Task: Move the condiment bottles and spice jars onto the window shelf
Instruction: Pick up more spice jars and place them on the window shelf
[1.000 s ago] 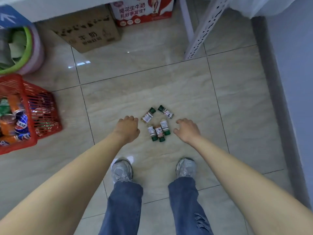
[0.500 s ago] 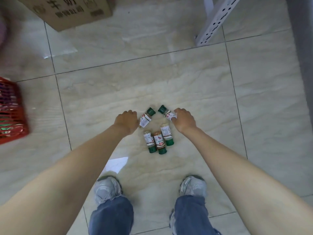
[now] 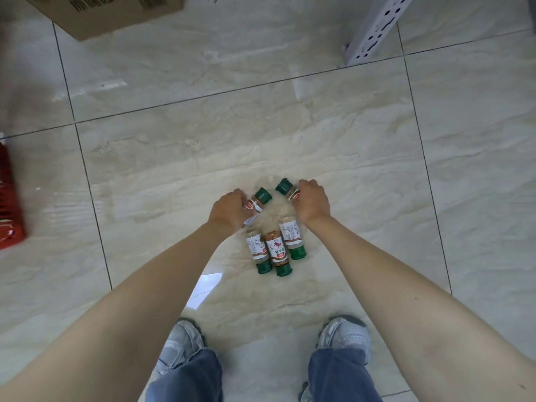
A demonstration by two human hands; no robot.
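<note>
Several small spice jars with green caps lie on the tiled floor in front of my feet. My left hand [image 3: 227,211] grips the far left jar [image 3: 259,202], whose cap points up and right. My right hand [image 3: 311,203] grips the far right jar [image 3: 285,187], cap pointing up and left. Three more jars lie side by side just below: a left one [image 3: 256,248], a brown middle one [image 3: 277,250] and a right one [image 3: 291,235], caps toward me. No window shelf is in view.
A cardboard box [image 3: 116,13] sits at the top left. A red basket [image 3: 8,198] stands at the left edge. A white perforated rack leg [image 3: 374,27] stands at the top right. My two shoes [image 3: 185,343] are below the jars.
I have bent lower, so the floor looks closer. Both hands moved in from beside the jars and closed around the two far jars.
</note>
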